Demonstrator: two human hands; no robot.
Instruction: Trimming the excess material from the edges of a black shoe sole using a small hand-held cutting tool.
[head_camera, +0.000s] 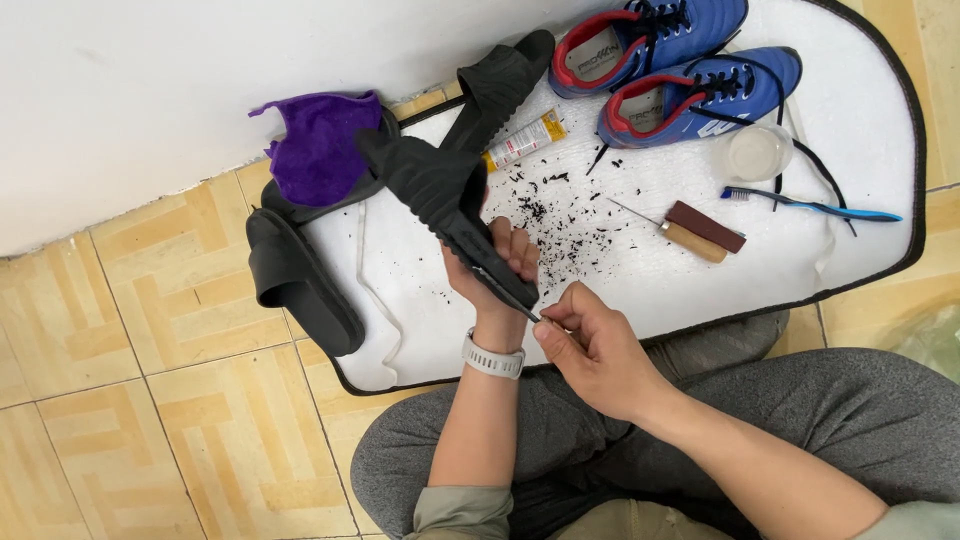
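The fingers of the left hand (497, 262) are wrapped around a black slide sandal (440, 195), held above the white mat (860, 110). The right hand (590, 345) pinches a thin tool at the sandal's edge; black crumbs (560, 215) lie on the mat nearby.

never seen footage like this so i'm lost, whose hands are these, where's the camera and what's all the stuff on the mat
There is one picture, from a camera worn on a person's head, looking down at their own lap and hands. They sit cross-legged on a tiled floor by a white padded mat with black edging.

The left hand, a white watch on its wrist, grips a black rubber slide sandal. The right hand pinches a thin pointed tool, too small to identify, at the sandal's edge.

On the mat lie black crumbs, a pair of blue and red sports shoes, a small glue-like tube, a clear cup, a blue toothbrush and a wooden-handled awl. A purple cloth and further black sandals lie at the left.
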